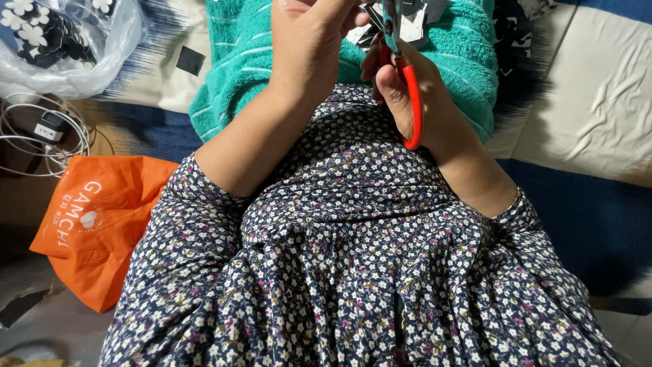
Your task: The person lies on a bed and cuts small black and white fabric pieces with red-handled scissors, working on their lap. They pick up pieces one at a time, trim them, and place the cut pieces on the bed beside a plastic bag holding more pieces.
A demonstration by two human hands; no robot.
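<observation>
My right hand [421,102] is shut on a pair of scissors with red handles [411,95], blades pointing up toward the frame's top edge. My left hand [309,41] is closed at the top of the frame; its fingertips are cut off, so what it pinches is hidden. Both hands hover over a teal striped towel [238,61] spread on my lap. Small black and white cut paper pieces [407,24] lie on the towel by the scissor blades. I wear a dark floral dress [353,272].
A clear plastic bag [68,47] with black and white flower cutouts sits at upper left. Below it lie a coiled white cable [41,132] and an orange bag [95,224]. Blue and cream bedding [591,102] stretches to the right.
</observation>
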